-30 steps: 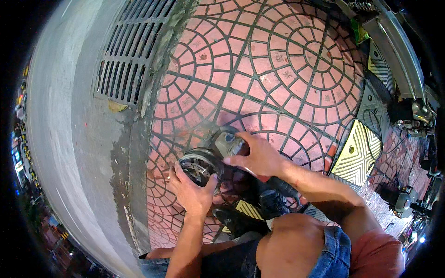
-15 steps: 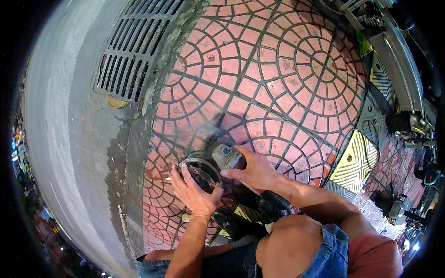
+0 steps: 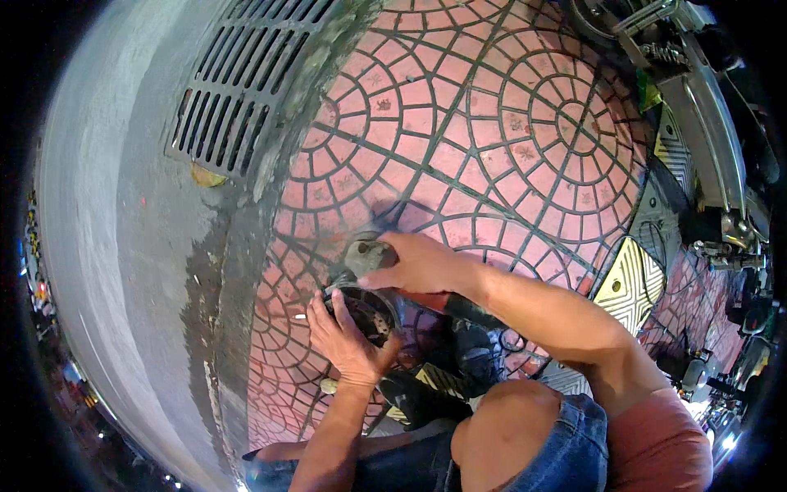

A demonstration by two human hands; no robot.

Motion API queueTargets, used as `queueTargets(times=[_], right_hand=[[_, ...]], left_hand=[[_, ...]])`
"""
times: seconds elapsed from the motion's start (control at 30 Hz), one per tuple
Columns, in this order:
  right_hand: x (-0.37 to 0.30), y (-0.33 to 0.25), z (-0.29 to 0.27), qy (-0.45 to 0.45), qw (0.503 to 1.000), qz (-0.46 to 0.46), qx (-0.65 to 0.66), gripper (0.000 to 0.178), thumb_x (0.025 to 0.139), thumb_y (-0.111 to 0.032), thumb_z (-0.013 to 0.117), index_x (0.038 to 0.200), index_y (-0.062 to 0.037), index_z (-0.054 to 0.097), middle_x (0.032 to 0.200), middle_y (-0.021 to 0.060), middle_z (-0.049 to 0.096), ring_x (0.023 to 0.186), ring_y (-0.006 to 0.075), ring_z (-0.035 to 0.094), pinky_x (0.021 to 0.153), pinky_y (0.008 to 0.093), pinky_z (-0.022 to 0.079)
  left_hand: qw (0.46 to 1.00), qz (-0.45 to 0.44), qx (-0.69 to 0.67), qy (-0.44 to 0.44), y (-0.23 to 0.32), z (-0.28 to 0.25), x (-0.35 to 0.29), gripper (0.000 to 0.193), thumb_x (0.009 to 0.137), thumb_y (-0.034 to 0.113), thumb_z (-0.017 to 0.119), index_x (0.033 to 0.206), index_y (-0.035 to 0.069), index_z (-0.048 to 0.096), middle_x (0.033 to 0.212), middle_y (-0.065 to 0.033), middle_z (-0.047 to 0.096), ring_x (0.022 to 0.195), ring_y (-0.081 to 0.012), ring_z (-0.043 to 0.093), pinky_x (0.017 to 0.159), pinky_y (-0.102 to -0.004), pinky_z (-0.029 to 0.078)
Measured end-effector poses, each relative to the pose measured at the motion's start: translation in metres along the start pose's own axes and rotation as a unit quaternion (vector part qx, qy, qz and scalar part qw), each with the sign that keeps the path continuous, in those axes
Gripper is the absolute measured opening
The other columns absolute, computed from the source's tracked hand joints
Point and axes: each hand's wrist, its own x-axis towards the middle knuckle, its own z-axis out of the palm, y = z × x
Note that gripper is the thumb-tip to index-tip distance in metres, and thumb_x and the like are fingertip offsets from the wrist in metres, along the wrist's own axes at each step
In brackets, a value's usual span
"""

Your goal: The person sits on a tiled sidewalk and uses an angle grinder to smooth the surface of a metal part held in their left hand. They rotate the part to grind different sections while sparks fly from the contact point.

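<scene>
My left hand (image 3: 351,348) grips the near left side of a dark, round, hollow metal part (image 3: 379,316), its fingers and thumb spread along the rim. The part stands open side up on the pavement before my feet, and its inner wall looks brown and worn. My right hand (image 3: 418,264) is closed around a grey, rounded hand tool (image 3: 362,256) with a small round hole in its end. The tool sits at the far edge of the rim; its underside and any contact there are hidden. A faint dusty blur hangs around it.
Pink patterned paving (image 3: 459,176) spreads ahead. A metal drain grate (image 3: 238,90) lies in the grey roadside at far left. Yellow ribbed ramp blocks (image 3: 630,279) and parked motorbike parts (image 3: 713,156) line the right. My dark shoe (image 3: 426,398) is just below the metal part.
My right hand has moved left with the grey tool, from beside the round part to its far rim. The tool has turned. My left hand keeps its hold with little movement.
</scene>
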Motion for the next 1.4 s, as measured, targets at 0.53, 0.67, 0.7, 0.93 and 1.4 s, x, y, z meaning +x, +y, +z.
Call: queueTargets(times=[0.53,0.67,0.7,0.93,1.4], right_hand=[[-0.085,0.008,0.016,0.173,0.98,0.0,-0.101,0.088,0.092,-0.048,0.091,0.157,0.0003,0.056,0.097,0.0249,0.081,0.085,0.0356,0.082,0.079,0.0472,0.063],[-0.084,0.004,0.014,0.124,0.988,0.079,-0.054,0.088,0.091,-0.052,0.09,0.154,0.0003,0.058,0.117,0.0298,0.079,0.111,0.0426,0.078,0.097,0.0507,0.061],[-0.081,0.004,0.015,0.11,0.99,0.081,-0.046,0.088,0.091,-0.054,0.089,0.153,0.0004,0.059,0.127,0.0314,0.078,0.121,0.0452,0.076,0.103,0.0522,0.059],[-0.065,-0.006,0.007,0.113,0.991,0.054,-0.036,0.08,0.09,-0.05,0.09,0.145,0.0024,0.065,0.127,0.0315,0.077,0.121,0.0465,0.075,0.103,0.052,0.059],[0.015,-0.018,-0.006,0.018,0.991,-0.01,-0.134,0.079,0.089,-0.057,0.089,0.138,0.0031,0.07,0.109,0.0244,0.082,0.104,0.0409,0.08,0.091,0.0479,0.061]], left_hand=[[0.986,-0.158,0.048,0.008,0.028,0.004,0.016,0.123,0.062,0.033,0.093,0.168,0.003,0.039,0.169,-0.0307,0.043,0.155,-0.0532,0.041,0.129,-0.0633,0.032],[0.989,-0.14,0.045,-0.012,0.025,0.0,0.013,0.12,0.062,0.033,0.092,0.167,0.003,0.041,0.168,-0.0313,0.042,0.154,-0.054,0.041,0.127,-0.0645,0.034],[0.989,-0.137,0.044,-0.008,0.024,0.0,0.013,0.12,0.062,0.034,0.092,0.167,0.004,0.041,0.168,-0.0315,0.042,0.154,-0.0541,0.041,0.126,-0.0644,0.034],[0.994,-0.101,0.026,-0.022,0.015,-0.002,0.011,0.123,0.062,0.042,0.091,0.168,0.004,0.04,0.168,-0.0337,0.04,0.153,-0.0576,0.04,0.124,-0.0666,0.034],[0.999,-0.03,0.014,0.028,-0.008,0.018,-0.001,0.126,0.062,0.044,0.088,0.172,0.008,0.039,0.172,-0.0329,0.036,0.152,-0.0609,0.038,0.123,-0.0708,0.032]])
